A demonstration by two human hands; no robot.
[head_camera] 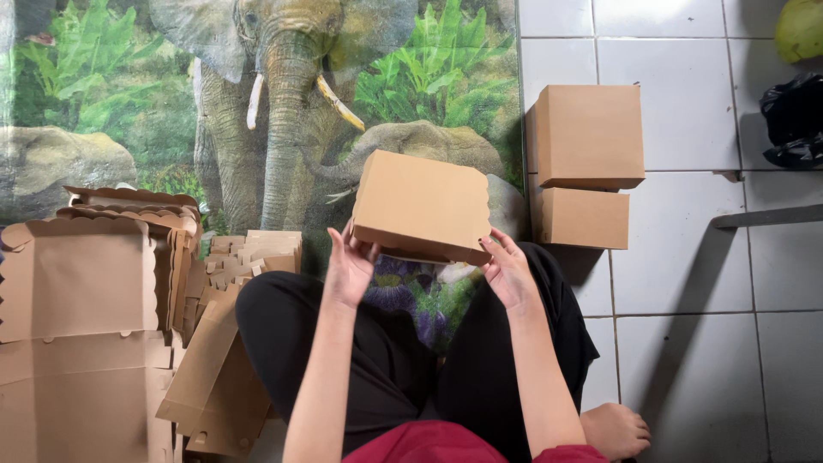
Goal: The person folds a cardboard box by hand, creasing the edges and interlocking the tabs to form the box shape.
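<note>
Person is sitting cross-legged on an elephant-print mat (283,129), holding a folded brown box (422,206) up over the lap, approx centre frame. Left hand (350,267) is grasping the box's near-left corner, fingers curled onto its edge; right hand (507,273) is grasping the near-right corner w/ fingertips on the underside rim. Both grips look light, not clenched.

To do it well, I'd judge: keep both corners pinched evenly, press flaps flush, and check the edges are sitting square.

Two finished boxes (588,137) are stacked at 2 o'clock on the white tiles (686,257); flat cardboard blanks (77,283) are piled at 9 o'clock.
</note>
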